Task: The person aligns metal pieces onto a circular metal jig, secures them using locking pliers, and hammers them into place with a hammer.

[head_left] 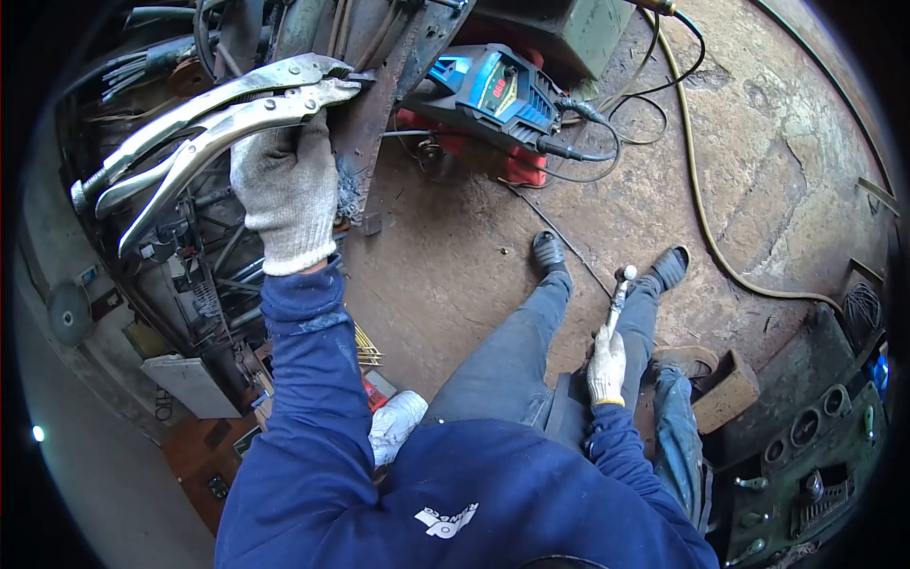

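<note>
My left hand (287,190), in a whitish knit glove, is closed at the head of large metal locking pliers (213,104). The pliers cover its fingertips. Their jaws meet a small dark piece (362,77) at the edge of a rusty metal plate (373,133), and their handles reach out to the left. Lower on the right, my right hand (607,365), also gloved, is wrapped round the handle of a hammer (618,302). The hammer's rounded metal head points away from me, above my right leg.
Beyond the plate stands a blue and black machine (502,95) with cables, beside a green metal box (559,33). A hose (701,190) curves over the concrete floor. Metal stock and tools crowd the left. Another person's leg (675,436) is at right, near a green panel with gauges (806,455).
</note>
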